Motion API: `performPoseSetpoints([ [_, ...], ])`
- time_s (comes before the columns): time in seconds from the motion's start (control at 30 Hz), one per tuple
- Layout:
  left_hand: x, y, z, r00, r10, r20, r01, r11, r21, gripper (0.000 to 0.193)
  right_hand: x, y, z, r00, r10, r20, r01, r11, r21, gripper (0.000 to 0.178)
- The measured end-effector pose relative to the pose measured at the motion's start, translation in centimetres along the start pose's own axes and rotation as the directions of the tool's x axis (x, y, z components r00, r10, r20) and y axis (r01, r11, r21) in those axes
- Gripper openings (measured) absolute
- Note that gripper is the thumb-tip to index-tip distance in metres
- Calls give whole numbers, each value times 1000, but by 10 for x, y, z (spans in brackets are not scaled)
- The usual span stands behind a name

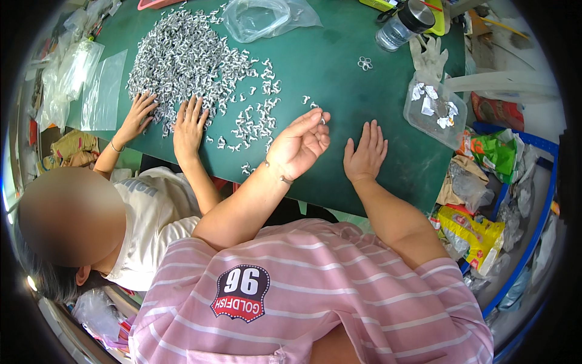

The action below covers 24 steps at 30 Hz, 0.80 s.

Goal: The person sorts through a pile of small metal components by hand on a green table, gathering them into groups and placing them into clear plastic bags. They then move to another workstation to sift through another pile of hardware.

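Note:
My left hand [300, 141] is raised over the green table, palm turned up. Its thumb and forefinger pinch a small curved metal piece [322, 122], mostly covered by the fingertips. My right hand [366, 153] lies palm down on the tabletop, fingers stretched out, with nothing in it. Just beyond my left fingertips lies a loose curved metal piece [306, 99]. A scattered group of the same silvery pieces [256, 124] spreads to the left of my left hand, leading into a large heap [182, 57] farther off.
At my left, another person's two hands [190, 130] touch the heap's near edge. A clear plastic bag [267, 18], a flower-shaped metal ring cluster [364, 63] and a bottle [403, 27] sit farther back. On the right are a glove [429, 57] and a plastic tray [451, 134] with paper scraps.

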<state>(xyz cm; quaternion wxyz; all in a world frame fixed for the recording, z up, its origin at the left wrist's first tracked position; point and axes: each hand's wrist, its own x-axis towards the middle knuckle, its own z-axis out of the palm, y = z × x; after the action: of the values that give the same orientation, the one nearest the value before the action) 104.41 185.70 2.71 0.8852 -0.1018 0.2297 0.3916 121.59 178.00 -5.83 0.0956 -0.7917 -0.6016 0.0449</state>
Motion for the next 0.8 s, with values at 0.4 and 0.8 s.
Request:
performPoseSetpoints([
  [0.4,5,17,-14,958,175,-225,-174,984,26,11,0,0,1,1000,1,12,-1,1000,-20,57],
  [0.8,5,47,-27,897,258,-359,-290,956,-40,14,0,-3,0,999,12,41,-11,1000,-24,56],
])
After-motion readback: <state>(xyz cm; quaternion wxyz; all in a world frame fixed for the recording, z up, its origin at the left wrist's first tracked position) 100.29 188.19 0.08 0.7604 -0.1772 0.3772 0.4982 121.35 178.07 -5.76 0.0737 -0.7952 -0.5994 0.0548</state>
